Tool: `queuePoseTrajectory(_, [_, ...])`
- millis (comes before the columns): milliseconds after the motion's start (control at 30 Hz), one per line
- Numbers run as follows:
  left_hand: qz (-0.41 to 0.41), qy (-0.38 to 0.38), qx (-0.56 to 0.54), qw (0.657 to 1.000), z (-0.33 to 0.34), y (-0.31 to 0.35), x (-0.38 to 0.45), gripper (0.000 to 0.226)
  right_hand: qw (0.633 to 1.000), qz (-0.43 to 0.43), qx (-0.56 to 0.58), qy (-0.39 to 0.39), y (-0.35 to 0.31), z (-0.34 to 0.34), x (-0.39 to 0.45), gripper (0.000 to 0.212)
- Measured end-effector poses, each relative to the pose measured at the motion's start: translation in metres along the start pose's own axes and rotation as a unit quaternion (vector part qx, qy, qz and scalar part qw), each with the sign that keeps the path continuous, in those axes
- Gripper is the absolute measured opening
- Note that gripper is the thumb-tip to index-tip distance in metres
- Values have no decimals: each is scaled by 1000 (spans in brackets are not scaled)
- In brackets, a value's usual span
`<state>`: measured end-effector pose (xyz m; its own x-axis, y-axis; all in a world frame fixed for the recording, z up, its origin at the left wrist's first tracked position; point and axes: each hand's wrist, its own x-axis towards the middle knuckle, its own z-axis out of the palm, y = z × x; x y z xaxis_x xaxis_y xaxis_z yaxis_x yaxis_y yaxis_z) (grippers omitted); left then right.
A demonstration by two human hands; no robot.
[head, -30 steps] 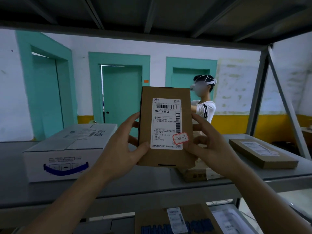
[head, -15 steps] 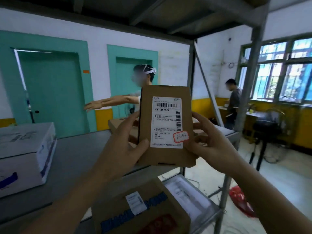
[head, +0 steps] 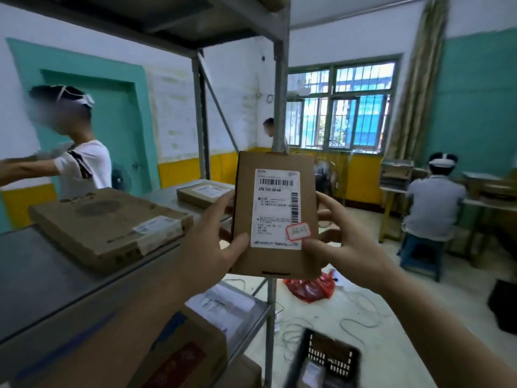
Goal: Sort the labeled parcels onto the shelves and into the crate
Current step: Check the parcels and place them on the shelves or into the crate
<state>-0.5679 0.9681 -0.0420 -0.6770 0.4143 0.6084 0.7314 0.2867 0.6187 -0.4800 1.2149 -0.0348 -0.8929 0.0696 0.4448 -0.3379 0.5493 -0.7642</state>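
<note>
I hold a flat brown cardboard parcel (head: 275, 261) upright in front of me, its white shipping label with barcode and a small red-framed sticker facing me. My left hand (head: 208, 247) grips its left edge, thumb on the front. My right hand (head: 340, 242) grips the right edge, thumb next to the sticker. A black slatted crate (head: 326, 357) stands on the floor at the lower right, with a labeled parcel inside. The grey metal shelf (head: 56, 281) on the left carries a large flat brown box (head: 106, 222) and a smaller labeled parcel (head: 205, 193).
A shelf upright (head: 279, 93) rises just behind the parcel. Lower shelves hold more boxes (head: 179, 345). A red bag (head: 309, 288) and cables lie on the floor. One person (head: 81, 161) reaches left behind the shelf; another person (head: 435, 203) sits at the right.
My view has swung to the right, from the shelf face to its right end. The crate and the seated person have come into view. Both hands keep the same hold on the parcel.
</note>
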Motion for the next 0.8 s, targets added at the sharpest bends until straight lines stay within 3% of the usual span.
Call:
queuePoseTrajectory(200, [15,-75,-14,997,82,6,35,66,996,68,-40,31,49,-58,-17,90])
queuePoseTrajectory(467, [-15,-169,-37,985,201,8,82,81,986,139,-84,42,128,-132,-21,87])
queuePoseTrajectory(800, [-46,-220,-29,974,313,-37,118,85,971,218,-94,38,232,-163,-7,89])
